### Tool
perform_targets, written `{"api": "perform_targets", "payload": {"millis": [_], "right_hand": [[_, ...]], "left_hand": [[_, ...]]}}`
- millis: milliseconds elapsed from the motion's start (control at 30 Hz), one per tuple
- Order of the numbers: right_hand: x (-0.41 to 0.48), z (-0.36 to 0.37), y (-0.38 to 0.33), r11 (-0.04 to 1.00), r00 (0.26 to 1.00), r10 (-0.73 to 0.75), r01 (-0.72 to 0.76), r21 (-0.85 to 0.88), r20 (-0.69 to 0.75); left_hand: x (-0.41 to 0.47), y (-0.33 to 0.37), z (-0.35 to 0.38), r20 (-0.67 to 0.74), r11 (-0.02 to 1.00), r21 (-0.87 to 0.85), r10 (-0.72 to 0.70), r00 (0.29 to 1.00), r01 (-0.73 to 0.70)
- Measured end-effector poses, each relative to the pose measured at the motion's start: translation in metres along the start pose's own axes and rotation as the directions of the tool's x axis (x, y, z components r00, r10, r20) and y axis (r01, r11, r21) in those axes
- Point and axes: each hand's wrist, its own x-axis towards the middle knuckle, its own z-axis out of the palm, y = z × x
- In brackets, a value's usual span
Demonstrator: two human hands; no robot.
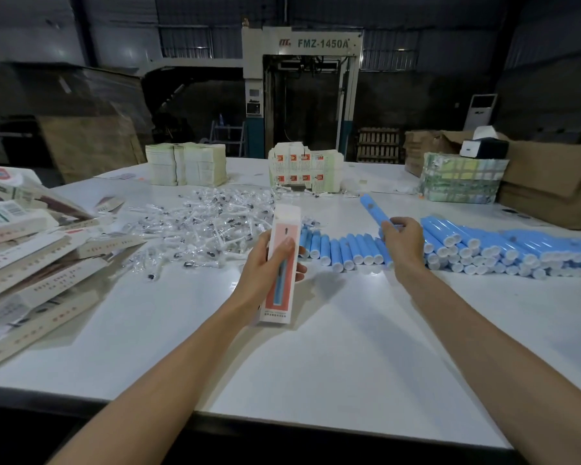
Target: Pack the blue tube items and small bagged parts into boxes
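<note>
On the white worktable [316, 357], the loading step is judged to be in hand. A tall, narrow white-and-coral cardboard carton [278, 297] is held upright by the left hand [265, 266], with the thumb laid across its printed face and the fingers wrapped behind. A single blue cylindrical tube [373, 208] is gripped at its lower end by the right hand [405, 245] and is raised and tilted just beside the carton's upper end, not yet inside it.

For the next move, the tube would need to be lined up with the carton's top opening and slid in lengthwise. Whether the top flap is open cannot be told.

Just beyond the hands lies a row of blue white-capped tubes [349, 251], which thickens into a heap [503, 250] at the right. A loose pile of small clear-bagged parts [208, 226] is spread to the left of it. One of these would probably be needed afterwards. Long white printed cartons [31, 273] are piled at the left edge.

Farther back stand flat red-and-white carton blanks [302, 169] and pale stacked sheets [185, 164].

On the held carton a blue item is pictured, but its lettering is too small to be read. On the grey machine [302, 95] behind the table, "FMZ-1450A" can be read beside a red logo.
</note>
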Motion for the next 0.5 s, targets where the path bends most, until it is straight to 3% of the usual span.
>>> {"api": "perform_targets", "payload": {"millis": [67, 133, 200, 233, 300, 400, 500], "right_hand": [[-0.013, -0.008, -0.014, 0.941, 0.993, 0.067, -0.094, 0.325, 0.094], [-0.028, -0.011, -0.026, 0.755, 0.955, 0.101, -0.257, 0.604, 0.280], [-0.042, -0.012, -0.034, 0.593, 0.888, 0.076, -0.406, 0.696, 0.453], [-0.048, -0.011, -0.038, 0.569, 0.855, 0.050, -0.449, 0.689, 0.516], [-0.057, -0.011, -0.044, 0.619, 0.811, -0.016, -0.451, 0.643, 0.585], [-0.066, -0.007, -0.058, 0.754, 0.810, -0.106, -0.314, 0.578, 0.577], [-0.067, -0.001, -0.077, 0.752, 0.817, -0.201, -0.225, 0.620, 0.540]], "left_hand": [[0.000, 0.000, 0.000, 0.008, 1.000, -0.001, 0.000, 1.000, 0.000], [-0.001, 0.001, 0.001, 0.009, 1.000, -0.002, -0.006, 1.000, 0.006], [-0.002, 0.002, 0.002, 0.013, 1.000, -0.008, -0.014, 1.000, 0.014], [-0.002, 0.002, 0.002, 0.014, 1.000, -0.011, -0.017, 1.000, 0.017], [-0.003, 0.004, 0.003, 0.020, 1.000, -0.006, -0.027, 0.999, 0.027], [-0.006, 0.005, 0.005, 0.049, 1.000, -0.009, -0.026, 0.998, 0.026], [-0.008, 0.007, 0.007, 0.093, 0.999, -0.023, -0.033, 0.995, 0.036]]}}
